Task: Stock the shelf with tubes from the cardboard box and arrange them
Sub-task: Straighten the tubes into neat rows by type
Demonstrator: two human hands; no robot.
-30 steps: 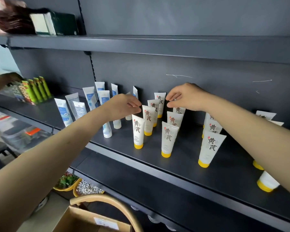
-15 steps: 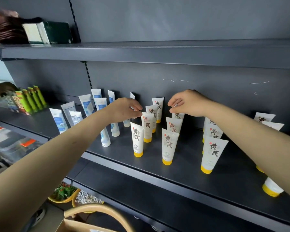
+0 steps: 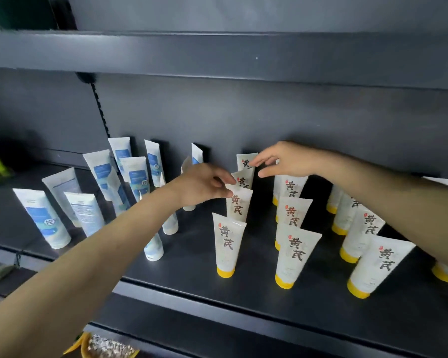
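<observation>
Yellow-capped tubes (image 3: 229,244) stood upright on the shelf (image 3: 192,267), long axes vertical, in a column under both hands. The left hand (image 3: 202,186), palm down and nearer, pinched the crimped top of a middle tube (image 3: 243,181) just right of its fingers (image 3: 223,178). The right hand (image 3: 287,162) was loosely spread, gripping nothing, its index tip touching the rear tube (image 3: 246,161) on its left.

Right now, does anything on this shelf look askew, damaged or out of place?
Yes: the blue-and-white tubes at the left of the shelf lean at mixed angles, a couple showing their backs, in no clear rows. The yellow-capped tubes stand in tidy columns. Nothing looks spilled or damaged.
</observation>
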